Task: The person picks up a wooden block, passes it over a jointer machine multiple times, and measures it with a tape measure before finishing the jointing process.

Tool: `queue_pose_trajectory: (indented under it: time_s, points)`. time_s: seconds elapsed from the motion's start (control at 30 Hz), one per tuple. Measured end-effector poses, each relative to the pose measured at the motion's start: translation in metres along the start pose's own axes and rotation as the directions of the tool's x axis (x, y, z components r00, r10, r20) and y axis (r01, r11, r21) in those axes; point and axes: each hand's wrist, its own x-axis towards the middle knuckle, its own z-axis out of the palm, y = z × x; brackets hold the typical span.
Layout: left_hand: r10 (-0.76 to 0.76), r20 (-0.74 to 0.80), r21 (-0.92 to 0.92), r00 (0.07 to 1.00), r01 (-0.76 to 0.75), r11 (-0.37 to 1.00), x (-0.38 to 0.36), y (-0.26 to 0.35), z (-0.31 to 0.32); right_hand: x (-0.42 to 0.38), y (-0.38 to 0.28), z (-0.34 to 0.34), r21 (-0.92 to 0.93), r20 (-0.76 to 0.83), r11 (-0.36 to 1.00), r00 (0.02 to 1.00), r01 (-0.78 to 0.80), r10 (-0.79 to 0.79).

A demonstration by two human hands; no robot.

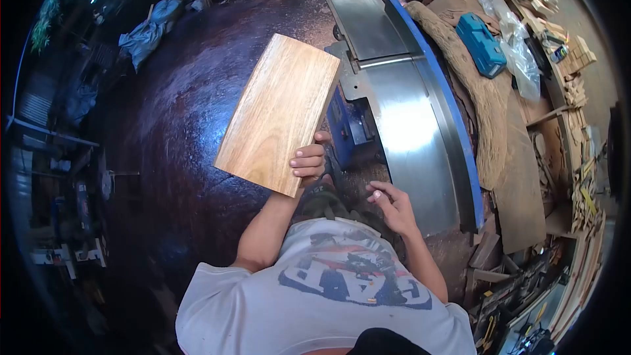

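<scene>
Got my left hand (309, 161) wrapped round the near corner of a light wooden board (279, 112). My fingers (303, 163) are curled over the top face at that corner, thumb somewhere underneath where I can't see it, so that hand is clamped on the board and carrying it. The board is up in the air, tilted, with the long side running up and away from my fingers and out over the dark wet-looking floor (177, 144). Nice clean grain on the face, no marks that I can make out.

Just right of that hand, past the board's edge, there's the blue body (347, 128) of the machine, and above it the long steel table (401, 125) of the jointer with its blue fence (447, 105) along the far side.

My right hand (391, 204) is lower, near my belly, just short of the near end of that steel table. Fingers are loose and a bit spread, not holding anything, not touching the board.

Further right of that hand it's the usual mess: a rough slab of wood (490, 112) lying beside the fence, a blue plastic case (481, 45) sitting on it, and stacks of offcuts (578, 177) along the wall.
</scene>
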Motion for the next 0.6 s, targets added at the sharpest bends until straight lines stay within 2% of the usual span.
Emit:
queue_pose_trajectory:
  time_s: [0.07, 0.17, 0.27, 0.4, 0.6]
  points:
    - [-0.005, -0.023, 0.001, 1.000, 0.005, 1.000, -0.005, -0.008, -0.007, -0.011, 0.008, -0.003, -0.023, -0.023, 1.000, 1.000, 0.002, -0.003]
    - [0.022, -0.116, 0.116, 0.993, -0.008, 0.993, -0.014, -0.014, -0.010, -0.018, 0.010, -0.008, -0.028, -0.042, 0.999, 0.999, 0.027, -0.028]
    - [-0.053, -0.131, 0.179, 0.990, 0.076, 0.981, -0.015, -0.016, -0.016, -0.020, 0.008, -0.011, -0.020, -0.050, 0.999, 0.998, 0.044, -0.045]
    - [-0.007, -0.283, 0.328, 0.959, 0.103, 0.939, -0.015, -0.037, -0.002, -0.018, 0.008, -0.015, -0.034, -0.032, 0.996, 0.996, 0.077, -0.078]
    - [0.005, -0.360, 0.492, 0.933, 0.185, 0.851, -0.019, -0.046, -0.007, -0.021, 0.005, -0.020, -0.050, -0.006, 0.995, 0.997, 0.082, -0.083]
